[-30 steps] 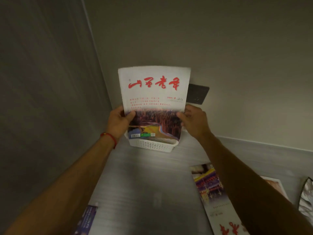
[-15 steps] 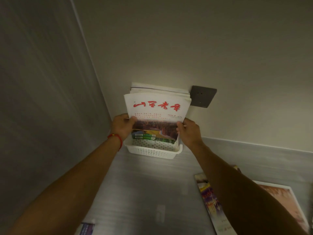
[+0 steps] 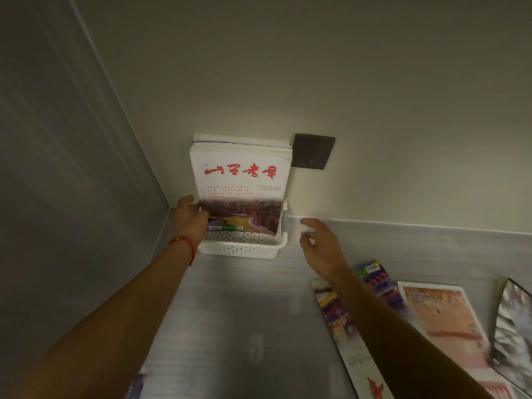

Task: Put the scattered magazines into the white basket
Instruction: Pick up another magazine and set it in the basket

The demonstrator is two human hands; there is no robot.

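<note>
White basket [image 3: 239,249] sits in the corner at 12 o'clock on the grey surface [image 3: 230,326], w/ a stack of magazines [image 3: 241,180] standing upright in it. Left hand [image 3: 190,218] pinches the front magazine's left edge at 9 o'clock of the basket. Right hand [image 3: 321,247] at 3 o'clock, fingers spread, touching nothing. More magazines: striped one [image 3: 342,335], pink one [image 3: 443,321] lying flat at 4 o'clock.

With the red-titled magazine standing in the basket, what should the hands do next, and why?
Probably send the open right hand to a magazine lying on the counter: the red-titled magazine already stands in the white basket, steadied by the left hand.
</note>
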